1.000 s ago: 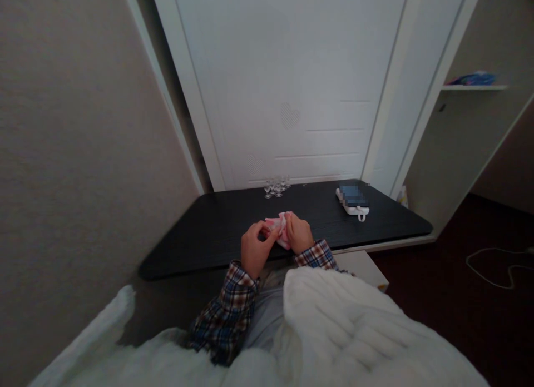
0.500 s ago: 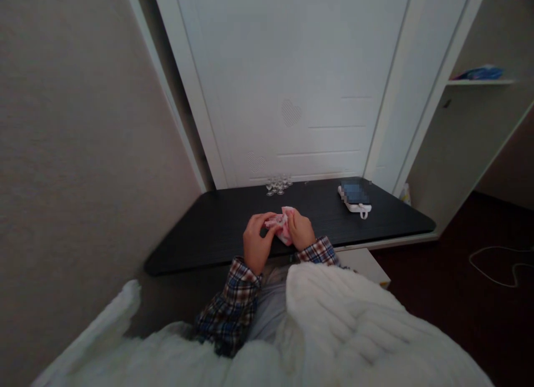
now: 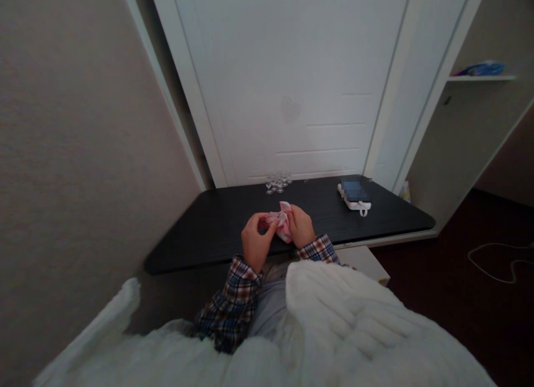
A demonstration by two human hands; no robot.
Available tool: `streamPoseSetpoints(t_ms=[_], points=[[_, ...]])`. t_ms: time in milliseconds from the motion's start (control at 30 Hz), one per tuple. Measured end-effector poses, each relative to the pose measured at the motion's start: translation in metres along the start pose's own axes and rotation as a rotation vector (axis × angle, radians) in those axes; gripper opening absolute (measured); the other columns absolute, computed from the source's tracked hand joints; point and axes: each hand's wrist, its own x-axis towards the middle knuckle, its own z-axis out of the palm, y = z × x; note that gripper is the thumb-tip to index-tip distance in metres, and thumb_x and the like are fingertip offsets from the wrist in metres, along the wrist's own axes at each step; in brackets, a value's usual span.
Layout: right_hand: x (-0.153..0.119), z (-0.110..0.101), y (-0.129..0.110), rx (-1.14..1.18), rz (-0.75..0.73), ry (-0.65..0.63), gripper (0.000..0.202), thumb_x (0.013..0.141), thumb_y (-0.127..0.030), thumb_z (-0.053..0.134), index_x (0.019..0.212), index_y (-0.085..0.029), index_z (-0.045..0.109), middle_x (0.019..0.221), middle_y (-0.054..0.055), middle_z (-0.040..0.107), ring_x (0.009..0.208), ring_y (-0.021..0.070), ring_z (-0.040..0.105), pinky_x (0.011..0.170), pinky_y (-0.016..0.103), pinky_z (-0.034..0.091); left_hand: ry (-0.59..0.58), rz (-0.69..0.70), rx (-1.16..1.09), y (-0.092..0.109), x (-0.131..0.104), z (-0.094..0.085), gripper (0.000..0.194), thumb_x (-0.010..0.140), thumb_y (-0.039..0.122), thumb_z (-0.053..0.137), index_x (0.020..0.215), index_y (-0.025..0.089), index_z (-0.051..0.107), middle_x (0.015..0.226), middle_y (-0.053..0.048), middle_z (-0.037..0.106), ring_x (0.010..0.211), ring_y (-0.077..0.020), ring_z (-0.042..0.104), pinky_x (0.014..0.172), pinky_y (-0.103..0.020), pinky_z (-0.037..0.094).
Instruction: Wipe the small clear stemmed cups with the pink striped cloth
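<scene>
Above the front edge of the black table, a crumpled pink-and-white cloth (image 3: 284,231) is bunched between my two hands. My left hand (image 3: 255,239) pinches its left side, thumb and fingers curved towards each other. Something small and shiny shows among the folds there, too small to make out. From the other side my right hand (image 3: 302,227) grips the cloth, fingers closed, with one corner sticking up above them. Beyond my hands, several small clear stemmed glasses (image 3: 276,183) stand grouped at the table's back edge.
The black tabletop (image 3: 208,223) reaches back to a white panelled door. On its right lies a dark-screened device on a white case with a loop (image 3: 356,197). A white box (image 3: 362,263) stands below the front edge. A pale cable (image 3: 492,276) lies on the floor at right.
Both hands stay close together at the same place. The cloth has been shifted and bunched differently, its upper corner now slightly higher and further left. The glasses and device have not moved.
</scene>
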Motion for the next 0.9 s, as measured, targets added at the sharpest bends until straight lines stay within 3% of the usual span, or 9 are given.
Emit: streamPoseSetpoints(t_ms=[300,533,767,900], points=[[-0.0013,-0.0017,0.002,0.04,0.044,0.048,0.012,0.083,-0.024,0.043,0.079,-0.02,0.053,0.068,-0.002,0.054,0.063,0.0121,0.05,0.06,0.022,0.035,0.037,-0.065,-0.065,-0.0011,0.0005,0.0002,0.024,0.074,0.034,0.059,0.093,0.019,0.057,0.086,-0.004,0.063,0.077,-0.0152,0.059,0.069,-0.028,0.049],[0.0002,-0.0035,0.0027,0.101,0.131,0.142,0.012,0.083,-0.024,0.041,0.074,-0.02,0.048,0.063,-0.004,0.048,0.059,0.012,0.047,0.057,0.023,0.034,0.086,-0.099,-0.127,-0.0056,0.0002,0.0014,0.027,0.075,0.034,0.059,0.096,0.018,0.052,0.088,-0.005,0.062,0.079,-0.0158,0.061,0.071,-0.029,0.05],[0.0032,-0.0061,0.0047,0.203,0.114,0.462,0.011,0.083,-0.027,0.042,0.083,-0.018,0.05,0.085,0.003,0.05,0.08,0.0151,0.048,0.074,0.028,0.04,0.013,-0.039,-0.018,0.0015,0.0004,-0.0014,0.025,0.075,0.032,0.058,0.096,0.019,0.053,0.086,-0.003,0.061,0.074,-0.0141,0.058,0.064,-0.026,0.048],[0.0029,-0.007,0.0029,0.204,0.195,0.476,0.01,0.079,-0.029,0.049,0.079,-0.019,0.044,0.078,0.001,0.048,0.074,0.0143,0.047,0.07,0.027,0.039,-0.021,-0.029,-0.022,0.0017,0.0005,-0.0008,0.024,0.074,0.032,0.058,0.095,0.02,0.054,0.086,-0.003,0.061,0.073,-0.0135,0.058,0.064,-0.025,0.048]])
